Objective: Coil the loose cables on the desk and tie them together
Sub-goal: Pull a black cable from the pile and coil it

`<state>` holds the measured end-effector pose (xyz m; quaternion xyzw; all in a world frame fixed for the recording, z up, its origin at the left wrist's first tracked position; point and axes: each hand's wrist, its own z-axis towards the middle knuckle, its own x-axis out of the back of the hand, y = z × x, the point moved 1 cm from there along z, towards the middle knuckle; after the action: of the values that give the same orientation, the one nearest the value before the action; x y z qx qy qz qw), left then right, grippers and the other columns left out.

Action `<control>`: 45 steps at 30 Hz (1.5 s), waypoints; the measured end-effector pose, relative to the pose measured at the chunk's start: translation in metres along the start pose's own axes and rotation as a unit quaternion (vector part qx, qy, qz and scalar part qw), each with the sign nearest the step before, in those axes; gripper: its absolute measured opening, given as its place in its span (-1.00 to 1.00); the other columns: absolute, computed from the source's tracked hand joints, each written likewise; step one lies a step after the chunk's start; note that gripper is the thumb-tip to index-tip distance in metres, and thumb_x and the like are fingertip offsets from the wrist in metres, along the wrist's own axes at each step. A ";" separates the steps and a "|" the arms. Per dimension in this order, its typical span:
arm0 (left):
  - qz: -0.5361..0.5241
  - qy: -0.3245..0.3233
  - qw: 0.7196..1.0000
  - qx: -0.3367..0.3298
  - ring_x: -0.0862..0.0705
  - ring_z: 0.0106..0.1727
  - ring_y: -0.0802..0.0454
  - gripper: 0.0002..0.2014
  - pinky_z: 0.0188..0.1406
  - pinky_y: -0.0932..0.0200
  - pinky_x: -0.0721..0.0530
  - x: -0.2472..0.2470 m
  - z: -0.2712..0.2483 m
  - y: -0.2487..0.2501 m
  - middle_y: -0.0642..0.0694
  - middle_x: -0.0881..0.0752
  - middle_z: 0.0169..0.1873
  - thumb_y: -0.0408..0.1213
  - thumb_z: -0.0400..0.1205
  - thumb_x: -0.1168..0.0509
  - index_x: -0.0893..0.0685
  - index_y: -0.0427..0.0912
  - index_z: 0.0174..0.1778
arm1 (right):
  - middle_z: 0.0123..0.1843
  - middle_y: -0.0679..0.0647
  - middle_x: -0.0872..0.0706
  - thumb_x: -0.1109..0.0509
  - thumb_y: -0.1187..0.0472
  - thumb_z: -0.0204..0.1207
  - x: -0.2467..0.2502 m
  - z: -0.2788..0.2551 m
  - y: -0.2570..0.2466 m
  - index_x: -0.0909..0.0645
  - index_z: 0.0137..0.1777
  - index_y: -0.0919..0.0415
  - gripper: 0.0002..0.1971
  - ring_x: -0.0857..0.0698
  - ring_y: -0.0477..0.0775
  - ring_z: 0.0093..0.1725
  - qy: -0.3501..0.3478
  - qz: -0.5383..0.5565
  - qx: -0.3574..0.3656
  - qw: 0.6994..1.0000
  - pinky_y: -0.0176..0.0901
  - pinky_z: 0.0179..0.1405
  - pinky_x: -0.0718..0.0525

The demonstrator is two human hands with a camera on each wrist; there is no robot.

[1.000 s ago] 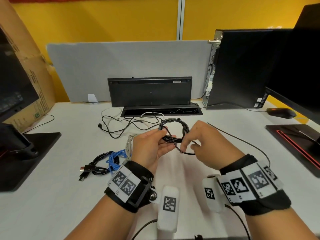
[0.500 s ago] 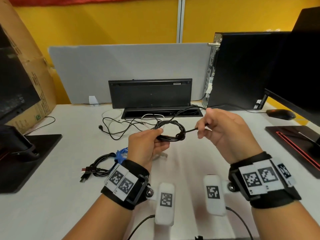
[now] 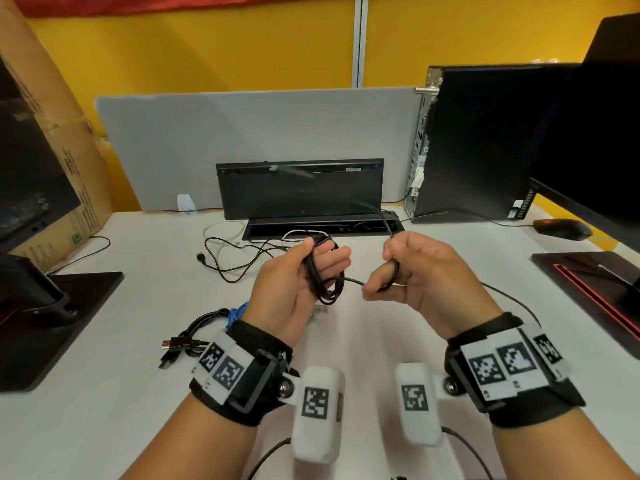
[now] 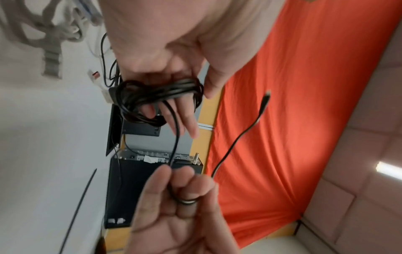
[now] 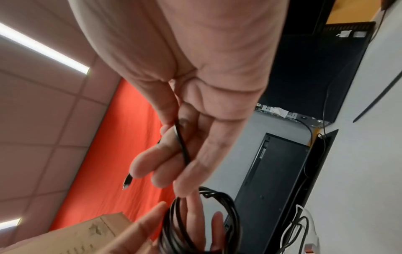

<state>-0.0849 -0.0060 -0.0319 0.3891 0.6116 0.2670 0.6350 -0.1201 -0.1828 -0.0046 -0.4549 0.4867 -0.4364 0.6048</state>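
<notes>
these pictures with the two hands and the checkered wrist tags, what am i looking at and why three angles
No machine here: a person is tidying cables, wearing cameras. One picture comes from a head camera looking down at the desk; the other two come from cameras strapped to each wrist, looking along the fingers. The left hand holds a coiled black cable. The right hand grips that cable's free end, whose plug sticks up in the air. Loose black and white cables lie near the upright keyboard, and another bundle of black and blue cables lies at the left.
</notes>
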 end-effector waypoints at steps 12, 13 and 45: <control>0.374 -0.147 0.915 0.006 -0.38 -0.41 0.09 -0.68 -0.36 0.33 -0.40 -0.007 -0.012 -0.019 0.01 -0.47 -0.44 -0.33 0.81 -0.01 -0.65 -0.31 0.26 | -0.50 -0.05 -0.57 -0.38 0.24 0.59 0.002 0.012 -0.021 -0.83 -0.12 0.08 -0.82 -0.46 -0.03 -0.48 0.098 -0.149 0.136 0.975 -0.21 -0.54 -0.49; 0.359 -0.160 0.920 0.015 -0.33 -0.43 0.11 -0.65 -0.39 0.35 -0.34 -0.006 -0.012 -0.019 0.03 -0.42 -0.45 -0.28 0.82 0.00 -0.68 -0.31 0.25 | -0.51 -0.02 -0.56 -0.38 0.26 0.59 0.003 0.015 -0.022 -0.82 -0.11 0.14 -0.82 -0.48 -0.01 -0.49 0.122 -0.131 0.128 0.976 -0.21 -0.54 -0.51; 0.292 -0.065 0.953 -0.037 -0.11 -0.66 0.10 -0.54 -0.65 0.33 -0.15 -0.019 -0.018 -0.002 0.02 -0.22 -0.67 -0.22 0.74 -0.13 -0.49 -0.20 -0.53 | 0.06 0.01 -0.65 -0.41 0.44 0.39 -0.033 0.004 0.018 -0.66 0.19 0.14 -0.62 -0.54 -0.05 -0.26 0.098 -0.538 0.256 0.797 -0.15 -0.24 -0.64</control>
<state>-0.1052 -0.0195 -0.0219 0.5436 0.4185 0.4375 0.5813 -0.1193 -0.1462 -0.0152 -0.4265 0.0908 -0.8425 0.3163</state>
